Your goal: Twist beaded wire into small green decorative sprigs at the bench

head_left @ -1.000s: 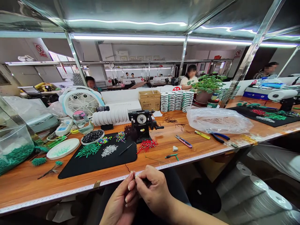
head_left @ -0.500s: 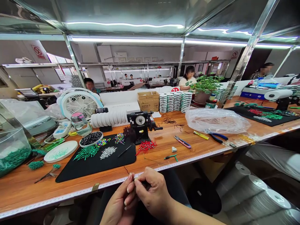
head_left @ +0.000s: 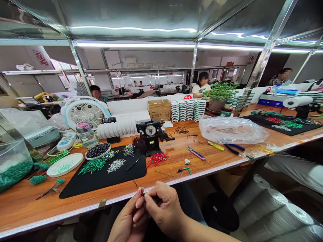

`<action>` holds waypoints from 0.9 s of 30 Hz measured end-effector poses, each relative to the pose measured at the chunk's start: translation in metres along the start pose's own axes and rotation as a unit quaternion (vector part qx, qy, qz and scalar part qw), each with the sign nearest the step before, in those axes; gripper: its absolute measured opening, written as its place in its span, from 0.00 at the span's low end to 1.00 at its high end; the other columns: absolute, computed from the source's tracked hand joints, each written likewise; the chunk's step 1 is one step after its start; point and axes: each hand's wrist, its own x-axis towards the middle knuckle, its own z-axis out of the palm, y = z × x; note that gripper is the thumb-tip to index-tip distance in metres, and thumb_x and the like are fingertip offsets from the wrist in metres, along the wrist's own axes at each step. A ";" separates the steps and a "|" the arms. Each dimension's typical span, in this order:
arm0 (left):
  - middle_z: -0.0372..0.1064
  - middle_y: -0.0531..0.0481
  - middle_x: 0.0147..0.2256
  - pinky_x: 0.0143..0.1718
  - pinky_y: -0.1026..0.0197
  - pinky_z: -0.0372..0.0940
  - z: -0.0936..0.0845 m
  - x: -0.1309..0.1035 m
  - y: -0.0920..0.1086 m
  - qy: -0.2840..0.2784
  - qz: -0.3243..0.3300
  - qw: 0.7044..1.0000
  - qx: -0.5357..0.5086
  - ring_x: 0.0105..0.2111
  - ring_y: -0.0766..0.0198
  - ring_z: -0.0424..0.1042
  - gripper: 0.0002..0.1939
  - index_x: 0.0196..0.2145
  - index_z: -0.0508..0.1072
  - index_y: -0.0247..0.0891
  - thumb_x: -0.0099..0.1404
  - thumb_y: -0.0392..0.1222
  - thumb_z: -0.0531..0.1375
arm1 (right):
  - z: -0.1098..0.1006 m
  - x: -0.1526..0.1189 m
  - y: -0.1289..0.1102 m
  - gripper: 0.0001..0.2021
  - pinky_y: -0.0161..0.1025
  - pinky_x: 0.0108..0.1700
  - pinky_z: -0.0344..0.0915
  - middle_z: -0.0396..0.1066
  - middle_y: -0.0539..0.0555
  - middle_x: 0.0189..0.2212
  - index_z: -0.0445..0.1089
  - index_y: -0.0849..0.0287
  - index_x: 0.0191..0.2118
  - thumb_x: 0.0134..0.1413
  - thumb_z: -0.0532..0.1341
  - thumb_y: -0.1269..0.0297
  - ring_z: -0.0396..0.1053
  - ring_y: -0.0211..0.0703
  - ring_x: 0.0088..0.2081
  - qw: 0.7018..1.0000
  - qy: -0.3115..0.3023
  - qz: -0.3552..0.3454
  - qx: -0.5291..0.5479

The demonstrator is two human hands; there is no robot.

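Dark thread [head_left: 135, 184] and workbench [head_left: 118, 195]: the thread pokes up from the pinched fingertips at the lower centre of the frame, over the front edge of the wooden workbench, which spans the picture from lower left to middle right.
Clear plastic bag [head_left: 232, 130]: it lies crumpled on the wood, right of centre.
Black mat [head_left: 101, 183]: it lies left of centre, bearing green pieces [head_left: 93, 165], small silvery pieces [head_left: 116, 165] and multicoloured beads [head_left: 128, 150], with a dish of black beads [head_left: 98, 151] at its upper left edge.
Fan [head_left: 84, 112]: it stands behind the mat, at the left.
Hands: both are at the bottom centre, close together. The left hand [head_left: 127, 218] has thumb and forefinger closed on the dark thread; the right hand [head_left: 168, 210] has thumb and forefinger drawn together just beside them, and I cannot tell what, if anything, is between them.
Winding machine [head_left: 151, 134]: black, with a round dial, it stands near the centre beside a row of white discs [head_left: 117, 129].
Red pieces [head_left: 157, 158]: they lie in a heap in front of the machine.
Snips [head_left: 196, 153]: they lie right of centre, above a small whitish lump [head_left: 187, 161].
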 end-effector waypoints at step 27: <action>0.50 0.59 0.13 0.16 0.72 0.47 -0.003 -0.001 -0.002 -0.009 0.026 0.994 0.101 0.15 0.76 0.46 0.19 0.17 0.65 0.33 0.54 0.47 0.66 | 0.000 0.006 -0.002 0.09 0.34 0.30 0.63 0.70 0.51 0.19 0.68 0.63 0.21 0.48 0.60 0.65 0.67 0.38 0.24 0.963 -0.047 0.196 0.177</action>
